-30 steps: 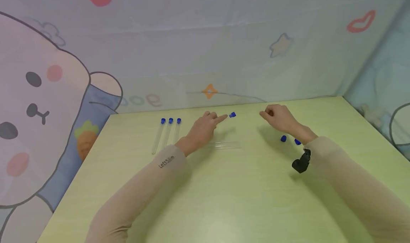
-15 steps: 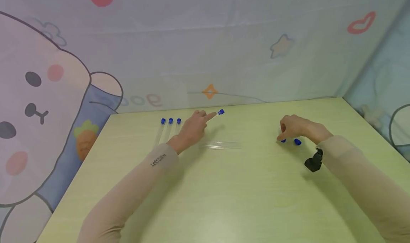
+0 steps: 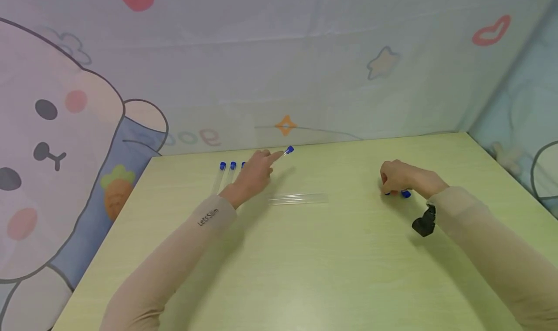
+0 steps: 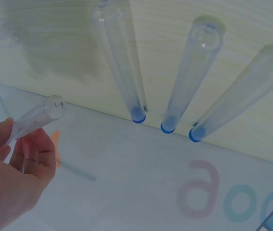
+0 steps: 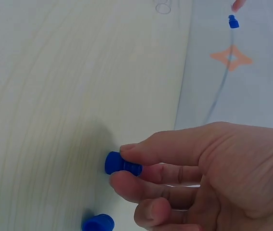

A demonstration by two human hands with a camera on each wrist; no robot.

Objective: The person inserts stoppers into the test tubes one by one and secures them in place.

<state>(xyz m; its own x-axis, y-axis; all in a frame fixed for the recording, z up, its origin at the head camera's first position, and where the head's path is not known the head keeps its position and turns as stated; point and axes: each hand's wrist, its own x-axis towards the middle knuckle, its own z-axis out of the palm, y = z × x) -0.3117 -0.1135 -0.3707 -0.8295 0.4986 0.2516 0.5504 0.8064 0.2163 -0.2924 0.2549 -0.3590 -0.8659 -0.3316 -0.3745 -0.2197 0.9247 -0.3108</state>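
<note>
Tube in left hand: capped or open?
Capped: the head view shows a blue cap on the far end of the tube.

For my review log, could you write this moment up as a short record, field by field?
Left hand: left hand holds a clear round-ended tube with a ribbed blue cap at its far end
Right hand: right hand pinches a loose blue cap
Nearby: second loose blue cap on the table
Capped tubes lying down: three clear blue-capped tubes, side by side
Other tubes: clear tubes without visible caps, lying crosswise; count unclear
Surface: pale wood-grain table
Tube material: glass or plastic, cannot tell
</note>
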